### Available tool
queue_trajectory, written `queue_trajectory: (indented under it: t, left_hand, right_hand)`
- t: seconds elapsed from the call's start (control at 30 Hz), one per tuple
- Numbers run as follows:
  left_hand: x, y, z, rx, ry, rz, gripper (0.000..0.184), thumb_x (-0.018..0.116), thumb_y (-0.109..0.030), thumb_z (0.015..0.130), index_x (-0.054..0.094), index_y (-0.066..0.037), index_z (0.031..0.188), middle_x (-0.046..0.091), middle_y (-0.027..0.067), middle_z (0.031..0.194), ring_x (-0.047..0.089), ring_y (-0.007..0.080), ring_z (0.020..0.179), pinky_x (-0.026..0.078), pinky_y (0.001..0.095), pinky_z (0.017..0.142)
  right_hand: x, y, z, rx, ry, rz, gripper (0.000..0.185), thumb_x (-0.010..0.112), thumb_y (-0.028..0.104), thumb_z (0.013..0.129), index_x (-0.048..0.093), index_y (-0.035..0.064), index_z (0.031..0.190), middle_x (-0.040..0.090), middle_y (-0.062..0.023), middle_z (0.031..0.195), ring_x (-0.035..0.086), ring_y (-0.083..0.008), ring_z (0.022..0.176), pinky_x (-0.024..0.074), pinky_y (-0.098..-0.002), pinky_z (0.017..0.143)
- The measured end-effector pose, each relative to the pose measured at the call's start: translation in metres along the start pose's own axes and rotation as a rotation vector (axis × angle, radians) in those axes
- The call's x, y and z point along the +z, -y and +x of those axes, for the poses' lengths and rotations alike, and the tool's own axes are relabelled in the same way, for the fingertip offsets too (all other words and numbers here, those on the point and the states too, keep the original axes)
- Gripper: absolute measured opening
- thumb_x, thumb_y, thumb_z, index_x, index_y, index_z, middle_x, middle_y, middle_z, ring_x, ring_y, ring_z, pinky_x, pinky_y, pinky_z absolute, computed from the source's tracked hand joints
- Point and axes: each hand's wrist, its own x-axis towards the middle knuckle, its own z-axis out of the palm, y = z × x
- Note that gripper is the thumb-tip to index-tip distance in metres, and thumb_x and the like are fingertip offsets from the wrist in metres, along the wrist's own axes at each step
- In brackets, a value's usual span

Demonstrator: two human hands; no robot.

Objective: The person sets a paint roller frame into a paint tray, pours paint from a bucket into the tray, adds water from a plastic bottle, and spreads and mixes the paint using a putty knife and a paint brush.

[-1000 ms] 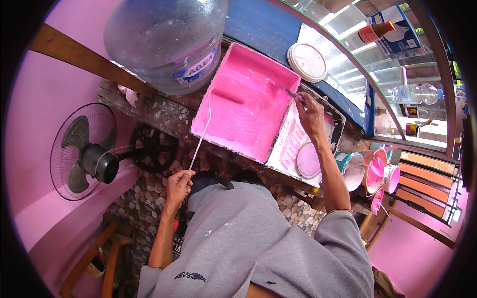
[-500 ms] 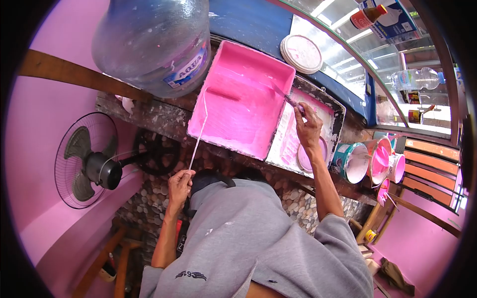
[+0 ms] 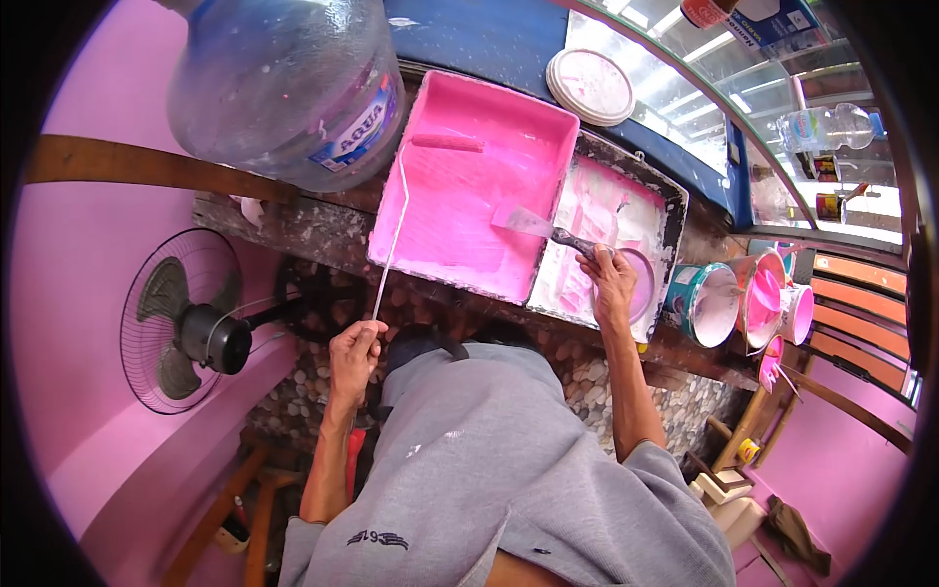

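Note:
My left hand (image 3: 354, 352) is closed on the thin handle end of a paint roller (image 3: 447, 143). The pink roller head lies in the upper left part of a paint tray (image 3: 423, 108) coated in pink paint. In my right hand (image 3: 608, 279) is a putty knife (image 3: 523, 220), gripped by its dark handle. Its broad, pink-smeared blade is over the right side of the pink tray; I cannot tell whether it touches the paint. Beside that tray sits a second black-rimmed tray (image 3: 678, 210) with white and pink smears, and a round pink lid (image 3: 638, 282) lies in it.
A large water bottle (image 3: 284, 88) stands at the upper left. White stacked lids (image 3: 592, 86) rest behind the trays. Paint buckets (image 3: 711, 303) line the bench to the right. A fan (image 3: 186, 328) stands at the left, and a glass case (image 3: 782, 108) at the upper right.
The roller head has shifted up inside the tray. My right hand has moved down, bringing the putty knife blade lower and into clearer view.

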Motion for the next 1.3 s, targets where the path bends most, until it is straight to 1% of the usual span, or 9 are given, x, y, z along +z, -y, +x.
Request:
queue_trajectory:
  t: [0.2,0.27,0.33,0.53,0.73,0.8,0.93,1.03,1.3]
  left_hand:
    - [0.002,-0.016,-0.008,0.001,-0.01,0.019,0.021,0.051,-0.017,0.095,0.065,-0.001,0.095,0.049,-0.0035,0.062,0.034,0.0004,0.044,0.024,0.0173,0.039]
    - [0.002,-0.02,-0.01,-0.001,-0.008,0.014,0.021,0.051,-0.016,0.095,0.065,-0.001,0.095,0.048,-0.0035,0.062,0.034,0.0003,0.043,0.024,0.0172,0.039]
    - [0.002,-0.023,-0.01,0.019,-0.011,0.002,0.021,0.05,-0.016,0.095,0.065,-0.001,0.095,0.048,-0.0037,0.062,0.034,0.0003,0.044,0.024,0.0171,0.038]
    - [-0.005,-0.03,-0.017,0.026,-0.031,0.026,0.021,0.05,-0.016,0.096,0.065,-0.001,0.095,0.049,-0.0037,0.062,0.035,0.0002,0.044,0.024,0.0168,0.038]
    - [-0.007,-0.032,-0.018,0.029,-0.032,0.028,0.021,0.051,-0.018,0.096,0.065,-0.002,0.096,0.049,-0.0037,0.062,0.036,0.0,0.044,0.025,0.016,0.039]
    - [-0.007,-0.034,-0.016,0.03,-0.024,0.034,0.022,0.051,-0.018,0.096,0.065,-0.001,0.096,0.049,-0.0037,0.062,0.036,0.0,0.044,0.025,0.0159,0.039]
    - [-0.005,-0.038,-0.015,0.027,-0.013,0.04,0.022,0.051,-0.018,0.096,0.065,-0.001,0.096,0.049,-0.0037,0.062,0.036,-0.0001,0.044,0.025,0.016,0.039]
    - [-0.007,-0.033,-0.012,0.049,0.02,0.044,0.023,0.052,-0.021,0.095,0.063,-0.002,0.098,0.048,-0.0031,0.064,0.035,0.0003,0.042,0.022,0.0151,0.036]
    - [-0.01,-0.035,-0.012,0.042,0.015,0.062,0.022,0.052,-0.019,0.095,0.064,-0.001,0.096,0.049,-0.0031,0.063,0.036,0.0005,0.042,0.024,0.0159,0.037]
  right_hand:
    - [0.019,-0.01,0.007,-0.005,-0.046,-0.063,0.025,0.061,0.018,0.091,0.059,-0.0066,0.094,0.065,-0.011,0.081,0.068,-0.0192,0.071,0.0551,-0.0262,0.065]
    - [0.031,-0.014,0.008,-0.014,0.015,-0.053,0.025,0.061,0.018,0.091,0.06,-0.0063,0.094,0.065,-0.0114,0.081,0.068,-0.0192,0.071,0.0546,-0.0258,0.063]
    - [0.035,-0.018,0.012,-0.011,0.015,-0.055,0.025,0.061,0.018,0.091,0.06,-0.0063,0.095,0.066,-0.0118,0.082,0.068,-0.019,0.07,0.0542,-0.0254,0.063]
    - [0.037,-0.008,0.008,0.041,-0.042,-0.112,0.023,0.061,0.017,0.09,0.059,-0.0062,0.089,0.066,-0.0123,0.08,0.068,-0.0183,0.069,0.0542,-0.0248,0.062]
    - [0.053,-0.021,0.018,0.013,-0.03,-0.079,0.023,0.061,0.016,0.09,0.059,-0.0072,0.091,0.066,-0.0131,0.079,0.068,-0.0185,0.068,0.0543,-0.0249,0.062]
    - [0.052,-0.021,0.018,0.062,-0.001,-0.002,0.024,0.061,0.016,0.09,0.06,-0.0078,0.091,0.066,-0.0129,0.079,0.068,-0.0185,0.067,0.0544,-0.025,0.062]
    - [0.056,-0.022,0.017,0.071,-0.001,-0.027,0.024,0.062,0.016,0.09,0.06,-0.0078,0.091,0.066,-0.0129,0.079,0.068,-0.0186,0.068,0.0545,-0.0253,0.06]
    - [0.076,-0.028,0.016,0.05,0.028,-0.025,0.024,0.062,0.017,0.09,0.062,-0.0071,0.091,0.067,-0.0128,0.08,0.068,-0.0184,0.068,0.0545,-0.0248,0.059]
    - [0.127,-0.032,0.015,0.073,-0.015,0.027,0.024,0.059,0.015,0.091,0.062,-0.0088,0.092,0.067,-0.0136,0.08,0.068,-0.0192,0.069,0.0551,-0.0254,0.061]
